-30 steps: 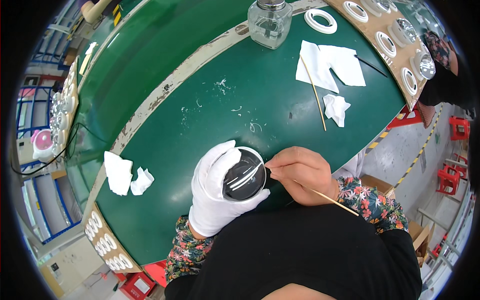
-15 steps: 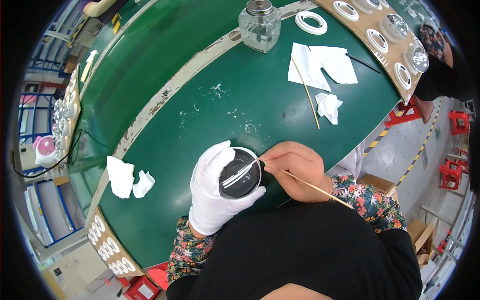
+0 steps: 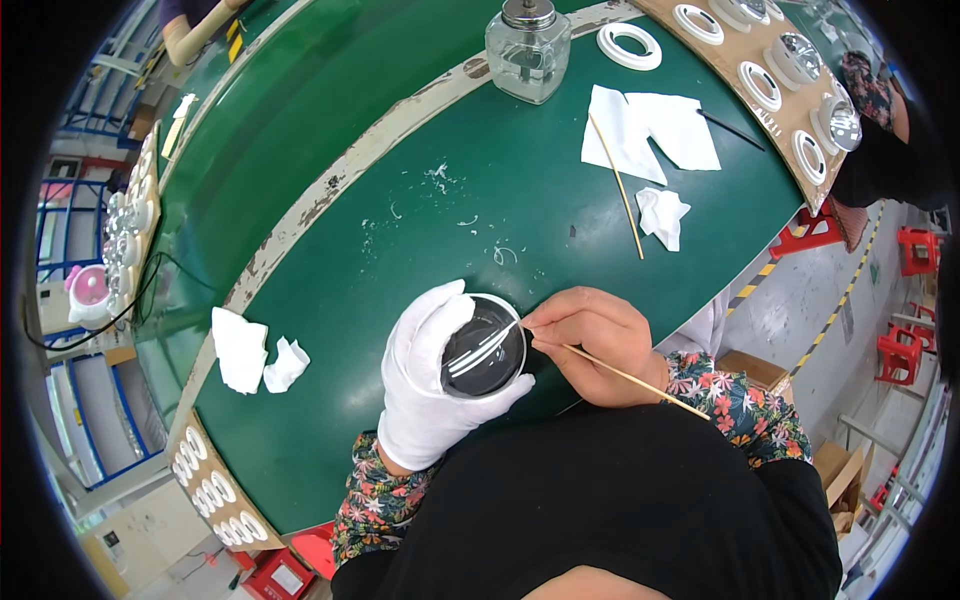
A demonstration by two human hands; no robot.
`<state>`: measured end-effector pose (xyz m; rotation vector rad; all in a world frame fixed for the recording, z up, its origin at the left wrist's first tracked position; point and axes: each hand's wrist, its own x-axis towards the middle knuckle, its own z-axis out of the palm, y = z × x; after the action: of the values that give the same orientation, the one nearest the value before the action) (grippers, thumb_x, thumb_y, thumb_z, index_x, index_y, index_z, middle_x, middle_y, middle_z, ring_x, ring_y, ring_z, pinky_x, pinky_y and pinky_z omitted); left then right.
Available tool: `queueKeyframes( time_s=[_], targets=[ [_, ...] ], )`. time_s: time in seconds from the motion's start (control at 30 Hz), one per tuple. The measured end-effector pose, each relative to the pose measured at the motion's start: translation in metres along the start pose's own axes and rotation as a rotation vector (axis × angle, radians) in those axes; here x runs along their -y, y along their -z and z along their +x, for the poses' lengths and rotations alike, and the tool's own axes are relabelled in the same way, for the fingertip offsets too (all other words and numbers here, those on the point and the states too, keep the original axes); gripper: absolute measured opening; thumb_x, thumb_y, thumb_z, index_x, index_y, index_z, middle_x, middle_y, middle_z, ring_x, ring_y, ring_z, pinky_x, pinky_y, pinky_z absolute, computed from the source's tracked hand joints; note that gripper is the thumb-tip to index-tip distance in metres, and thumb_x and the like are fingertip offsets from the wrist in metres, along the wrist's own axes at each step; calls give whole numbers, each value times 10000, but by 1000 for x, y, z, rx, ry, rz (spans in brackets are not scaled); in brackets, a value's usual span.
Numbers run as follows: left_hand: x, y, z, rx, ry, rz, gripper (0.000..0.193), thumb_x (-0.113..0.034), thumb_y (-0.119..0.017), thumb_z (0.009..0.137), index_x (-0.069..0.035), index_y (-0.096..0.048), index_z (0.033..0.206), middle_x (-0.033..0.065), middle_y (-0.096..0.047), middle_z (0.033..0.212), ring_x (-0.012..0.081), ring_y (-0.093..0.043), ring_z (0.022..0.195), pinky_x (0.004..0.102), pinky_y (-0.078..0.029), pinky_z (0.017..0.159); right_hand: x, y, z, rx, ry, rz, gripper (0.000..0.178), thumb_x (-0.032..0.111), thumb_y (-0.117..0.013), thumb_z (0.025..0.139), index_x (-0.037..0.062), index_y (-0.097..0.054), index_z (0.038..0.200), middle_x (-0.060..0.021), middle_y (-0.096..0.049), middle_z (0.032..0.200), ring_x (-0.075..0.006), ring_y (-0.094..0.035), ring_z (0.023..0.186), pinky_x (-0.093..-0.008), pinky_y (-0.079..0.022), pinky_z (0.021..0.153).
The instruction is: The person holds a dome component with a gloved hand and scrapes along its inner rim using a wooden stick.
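Observation:
My left hand (image 3: 415,390), in a white glove, wraps round a cup-like round piece (image 3: 486,372) with a white rim. Its dark, glassy face is turned up and shows bright streaks of reflection. Bare, my right hand (image 3: 592,338) pinches a thin wooden stick (image 3: 645,383). The stick's near end lies over my sleeve, and its tip is at the piece's right rim, partly hidden by my fingers. Whether the tip touches the rim is too small to tell.
Beyond my hands, white shavings (image 3: 440,178) lie on the green table (image 3: 340,300). White cloths (image 3: 680,130), another stick (image 3: 622,200), a glass bottle (image 3: 528,55) and a white ring (image 3: 629,46) lie farther off. A cardboard tray (image 3: 725,62) holds domes and rings at right.
The whole view has shifted slightly. Both hands keep nearly the same hold and place. At the upper left, another person's arm has come further into view.

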<state>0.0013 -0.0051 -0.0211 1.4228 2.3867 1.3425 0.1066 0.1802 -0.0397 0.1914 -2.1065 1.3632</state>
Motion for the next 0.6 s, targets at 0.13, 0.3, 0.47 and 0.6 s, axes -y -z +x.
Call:
queueKeyframes(
  time_s=[0.13, 0.3, 0.47, 0.6],
  targets=[
    [0, 0, 2, -4, -13, 6, 884, -238, -964, 524, -95, -519, 1275, 183, -590, 1247, 356, -640, 1054, 427, -535, 884, -1, 0, 2, -23, -27, -62, 159, -89, -730, 792, -2, -618, 865, -139, -690, 952, -269, -692, 806, -332, -552, 668],
    [-1, 1, 1, 3, 9, -8, 887, -233, -964, 523, -96, -516, 1276, 184, -593, 1245, 357, -642, 1051, 425, -537, 881, 1, 1, 1, -19, -20, -25, 168, -94, -730, 786, -1, -615, 867, -140, -691, 955, -271, -692, 798, -335, -553, 664],
    [2, 3, -2, 80, 1, -15, 933, -173, -968, 575, -91, -453, 1348, 212, -481, 1387, 318, -615, 1138, 410, -540, 937, 0, 1, 1, 11, -12, 13, 168, -86, -732, 787, 0, -623, 882, -140, -693, 958, -273, -692, 805, -332, -554, 667],
    [-2, 2, 2, 40, -5, -7, 909, -198, -968, 551, -93, -482, 1312, 200, -536, 1318, 335, -631, 1087, 414, -545, 894, 0, -1, 2, -12, -17, -33, 166, -79, -737, 785, 1, -631, 883, -142, -697, 958, -273, -692, 805, -332, -553, 665]
  ],
)
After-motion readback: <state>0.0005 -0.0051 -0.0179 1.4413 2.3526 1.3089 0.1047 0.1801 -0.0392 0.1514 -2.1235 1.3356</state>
